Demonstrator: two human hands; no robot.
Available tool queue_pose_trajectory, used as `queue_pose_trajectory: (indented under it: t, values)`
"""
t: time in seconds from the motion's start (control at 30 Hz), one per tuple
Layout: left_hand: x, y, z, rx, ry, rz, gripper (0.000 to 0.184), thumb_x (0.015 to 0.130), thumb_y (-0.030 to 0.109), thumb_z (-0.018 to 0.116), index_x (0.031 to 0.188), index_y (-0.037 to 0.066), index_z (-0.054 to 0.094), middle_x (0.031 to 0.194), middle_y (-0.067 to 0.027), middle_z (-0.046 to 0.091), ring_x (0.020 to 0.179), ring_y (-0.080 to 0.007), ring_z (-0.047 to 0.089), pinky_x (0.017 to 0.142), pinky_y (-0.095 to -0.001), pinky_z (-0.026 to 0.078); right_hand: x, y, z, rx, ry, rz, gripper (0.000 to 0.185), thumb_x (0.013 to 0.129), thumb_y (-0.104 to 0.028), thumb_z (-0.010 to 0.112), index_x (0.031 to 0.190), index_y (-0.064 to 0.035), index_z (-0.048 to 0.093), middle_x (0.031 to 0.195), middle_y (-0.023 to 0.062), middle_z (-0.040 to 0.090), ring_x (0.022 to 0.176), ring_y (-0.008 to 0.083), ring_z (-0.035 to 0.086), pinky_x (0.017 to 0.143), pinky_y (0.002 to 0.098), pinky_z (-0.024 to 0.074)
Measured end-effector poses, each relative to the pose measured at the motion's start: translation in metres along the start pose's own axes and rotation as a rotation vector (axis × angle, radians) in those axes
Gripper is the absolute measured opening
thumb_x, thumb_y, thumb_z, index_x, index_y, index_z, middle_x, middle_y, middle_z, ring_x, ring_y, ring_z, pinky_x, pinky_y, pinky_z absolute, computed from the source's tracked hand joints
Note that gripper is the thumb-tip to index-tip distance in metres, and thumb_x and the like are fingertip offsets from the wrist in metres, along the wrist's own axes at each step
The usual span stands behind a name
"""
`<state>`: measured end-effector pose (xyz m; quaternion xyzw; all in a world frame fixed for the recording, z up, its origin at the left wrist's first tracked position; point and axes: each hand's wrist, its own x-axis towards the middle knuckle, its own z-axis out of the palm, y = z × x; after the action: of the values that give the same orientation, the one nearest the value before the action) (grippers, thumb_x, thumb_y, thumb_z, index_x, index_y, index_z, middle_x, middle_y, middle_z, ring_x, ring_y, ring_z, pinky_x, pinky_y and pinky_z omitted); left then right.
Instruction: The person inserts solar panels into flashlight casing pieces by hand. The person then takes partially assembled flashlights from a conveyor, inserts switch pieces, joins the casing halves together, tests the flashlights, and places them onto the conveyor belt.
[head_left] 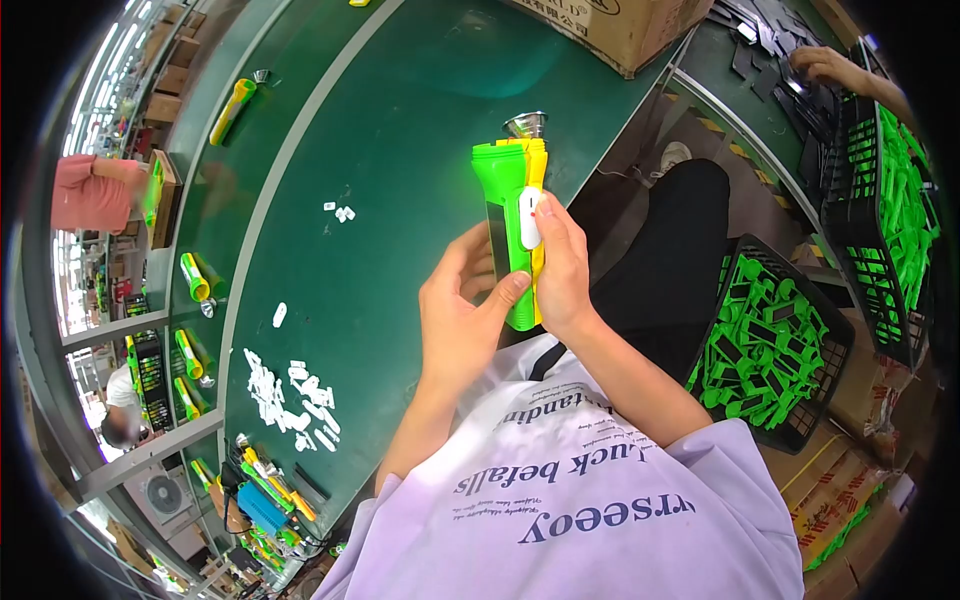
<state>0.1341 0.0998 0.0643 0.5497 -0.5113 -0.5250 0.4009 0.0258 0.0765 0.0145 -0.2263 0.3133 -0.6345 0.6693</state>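
A green and yellow flashlight body [508, 180] is held upright in front of the shirt, over the green table. My left hand [465, 305] wraps round its lower part, thumb across the green handle. With its thumb, my right hand [562, 255] presses a white switch piece [530, 217] against the side of the body. At the top end, a silver reflector cup [526, 125] sits beside the open green rim, next to the yellow part.
White pieces [290, 400] lie in a pile on the green table [400, 130]. A carton [620, 30] stands at the back. Crates of green parts [765, 340] are at the right, near another person's hand [825, 68]. Flashlights [232, 112] lie along the left.
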Motion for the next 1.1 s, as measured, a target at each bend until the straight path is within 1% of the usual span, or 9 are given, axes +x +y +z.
queue_pose_trajectory:
  t: [0.3, 0.43, 0.57, 0.63, 0.7, 0.83, 0.97, 1.03, 1.1]
  values:
    - [0.009, -0.006, -0.016, 0.071, 0.046, -0.021, 0.038, 0.079, -0.003, 0.075, 0.112, -0.006, 0.056, 0.103, -0.0182, 0.069, 0.09, -0.0218, 0.069, 0.076, -0.0323, 0.058, 0.0, -0.002, -0.003, -0.458, -0.034, 0.034, 0.046, 0.106, -0.033, 0.036, 0.125, 0.0041, 0.056, 0.1, 0.0085, 0.054, 0.09, 0.016, 0.053, 0.081, 0.0304, 0.0439]
    - [0.016, -0.003, -0.023, -0.206, -0.011, -0.258, 0.03, 0.08, -0.005, 0.071, 0.103, -0.003, 0.052, 0.097, -0.0152, 0.065, 0.079, -0.0189, 0.069, 0.067, -0.0298, 0.059, -0.006, -0.02, 0.004, -0.55, -0.084, 0.074, 0.043, 0.105, -0.025, 0.038, 0.132, 0.0045, 0.053, 0.104, 0.0106, 0.052, 0.096, 0.0185, 0.053, 0.086, 0.0306, 0.0423]
    - [0.019, -0.009, -0.03, 0.124, 0.035, -0.171, 0.031, 0.073, 0.001, 0.08, 0.093, -0.001, 0.056, 0.08, -0.0096, 0.066, 0.071, -0.0126, 0.065, 0.059, -0.0257, 0.051, -0.019, -0.028, 0.002, -0.475, -0.175, 0.203, 0.065, 0.072, 0.006, 0.051, 0.136, 0.0012, 0.044, 0.112, 0.0113, 0.054, 0.103, 0.0164, 0.053, 0.09, 0.0288, 0.0439]
    - [0.013, -0.01, -0.024, 0.134, 0.032, -0.109, 0.026, 0.072, 0.007, 0.082, 0.077, -0.001, 0.058, 0.07, -0.0092, 0.066, 0.064, -0.0131, 0.063, 0.059, -0.0277, 0.05, -0.019, -0.03, 0.001, -0.759, -0.145, 0.207, 0.063, 0.068, 0.009, 0.06, 0.128, -0.0024, 0.043, 0.109, 0.0101, 0.055, 0.1, 0.0156, 0.054, 0.086, 0.0299, 0.0462]
    - [0.009, -0.007, -0.016, 0.128, 0.097, -0.094, 0.023, 0.073, 0.007, 0.08, 0.075, -0.002, 0.06, 0.069, -0.0115, 0.068, 0.059, -0.0158, 0.063, 0.059, -0.0291, 0.05, -0.021, -0.029, 0.009, -0.858, -0.085, 0.153, 0.057, 0.07, 0.001, 0.072, 0.12, -0.0036, 0.044, 0.099, 0.0072, 0.058, 0.092, 0.015, 0.057, 0.082, 0.0308, 0.0474]
    - [-0.002, -0.002, -0.02, 0.309, 0.058, 0.014, 0.015, 0.082, 0.013, 0.074, 0.083, 0.0, 0.067, 0.067, -0.0097, 0.069, 0.055, -0.0187, 0.064, 0.058, -0.0297, 0.051, -0.022, -0.015, 0.015, -0.908, 0.018, 0.005, 0.049, 0.074, 0.003, 0.071, 0.115, -0.0029, 0.045, 0.089, 0.0046, 0.059, 0.077, 0.0121, 0.058, 0.07, 0.0281, 0.0488]
    - [-0.028, 0.008, -0.092, 0.507, 0.277, 0.083, 0.016, 0.086, 0.016, 0.07, 0.097, 0.005, 0.073, 0.091, -0.0125, 0.072, 0.079, -0.0188, 0.068, 0.068, -0.0302, 0.053, -0.025, -0.014, 0.021, -0.562, 0.087, 0.191, 0.041, 0.072, 0.011, 0.064, 0.107, -0.0037, 0.05, 0.08, 0.004, 0.057, 0.06, 0.0122, 0.057, 0.053, 0.0268, 0.0496]
    - [-0.049, -0.005, -0.164, 0.698, 0.52, 0.093, 0.014, 0.086, 0.01, 0.068, 0.098, 0.004, 0.073, 0.091, -0.0111, 0.072, 0.079, -0.0168, 0.068, 0.069, -0.0297, 0.052, -0.024, -0.021, 0.018, -0.478, 0.141, 0.249, 0.038, 0.071, 0.012, 0.063, 0.104, -0.0028, 0.05, 0.079, 0.006, 0.058, 0.058, 0.0152, 0.058, 0.053, 0.0291, 0.0511]
    - [-0.087, -0.006, -0.235, 0.851, 0.499, -0.107, 0.012, 0.085, 0.003, 0.066, 0.096, -0.001, 0.071, 0.09, -0.011, 0.072, 0.076, -0.0156, 0.067, 0.069, -0.0277, 0.051, -0.021, -0.024, 0.011, -0.411, 0.149, 0.242, 0.039, 0.071, 0.011, 0.063, 0.105, -0.003, 0.05, 0.08, 0.0068, 0.059, 0.057, 0.0166, 0.059, 0.051, 0.0298, 0.0511]
